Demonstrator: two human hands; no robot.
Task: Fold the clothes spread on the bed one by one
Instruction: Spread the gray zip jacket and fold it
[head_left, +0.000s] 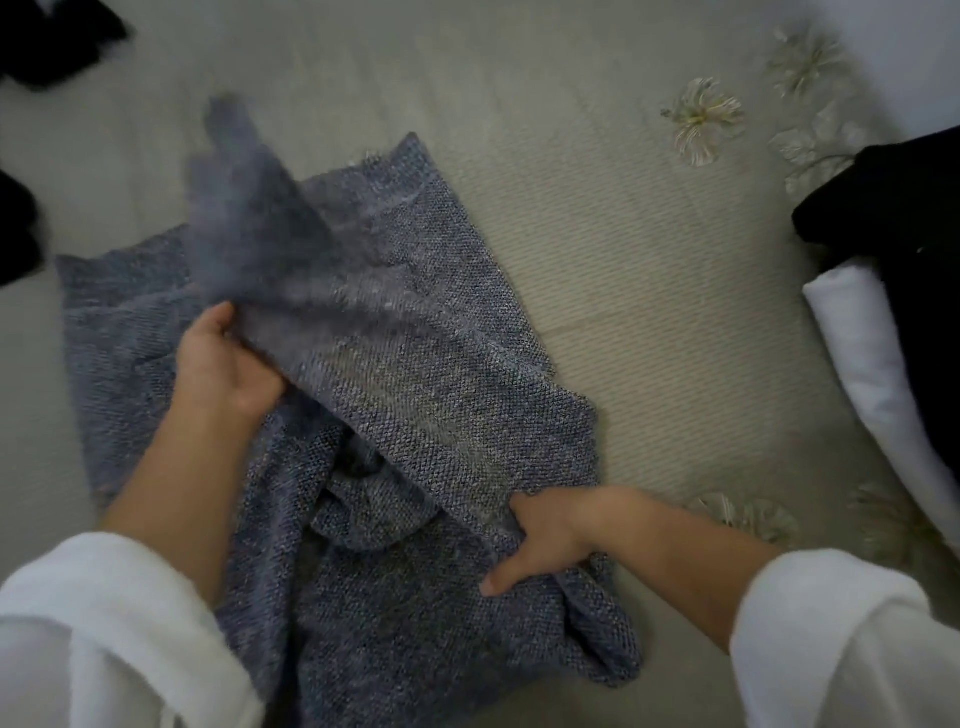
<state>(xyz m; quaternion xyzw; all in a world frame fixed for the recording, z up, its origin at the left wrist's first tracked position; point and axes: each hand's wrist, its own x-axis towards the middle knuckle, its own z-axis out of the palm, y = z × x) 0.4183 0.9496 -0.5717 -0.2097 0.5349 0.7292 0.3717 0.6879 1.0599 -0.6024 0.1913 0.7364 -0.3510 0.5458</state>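
Thing: a blue-grey knit (441, 389) lies half-spread across the middle of the bed (649, 312), its lower part bunched near the bottom edge of the frame.
Left grip: the left grip (223, 364), left of centre, is clenched round a flap (249, 208) of the knit and holds it up off the rest; the flap is blurred.
Right grip: the right grip (540, 540), lower right of centre, pinches the knit's near edge, fingers tucked under a fold and thumb on top, as far as we can make out.
Feel: we judge it soft, thick and floppy, with some weight. It will sag and stretch wherever we do not hold it, and its coarse weave should not slip on the bed.
Where to hold: we would take it by hems, seams or corners, both grips well apart, to get a straight edge. A hold in mid-cloth would only bunch it.
Care: nothing fragile, though the loose weave could snag.
Around: dark clothes (52, 47) at upper left; a black garment (893, 208) over a white bundle (857, 353) at the right edge.
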